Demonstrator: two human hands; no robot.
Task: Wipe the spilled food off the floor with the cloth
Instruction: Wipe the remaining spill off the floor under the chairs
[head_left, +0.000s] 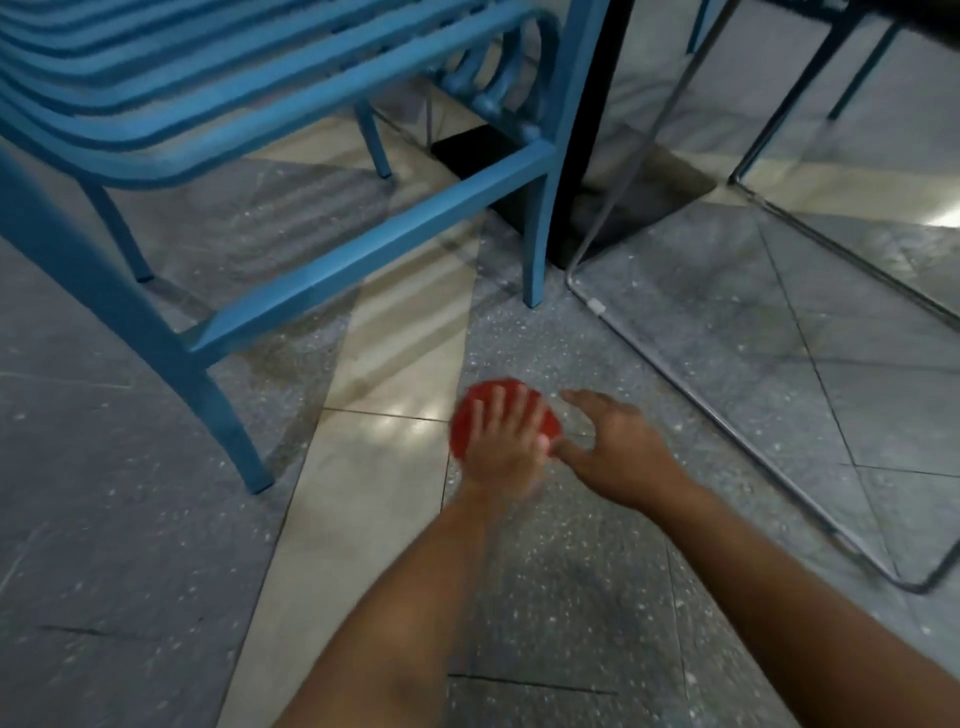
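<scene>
Pressing red cloth (470, 421) flat: left hand (501, 449), fingers spread | right hand (618, 452) open, empty | chair leg (236, 431) near left, bare floor (571, 597) behind

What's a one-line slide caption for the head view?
Left hand presses a red cloth flat on the speckled floor beside a blue chair, right hand spread open alongside.

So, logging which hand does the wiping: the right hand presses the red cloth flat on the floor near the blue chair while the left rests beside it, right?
Not quite: the head view shows the left hand pressing the red cloth flat on the floor near the blue chair, while the right hand rests beside it.
</scene>
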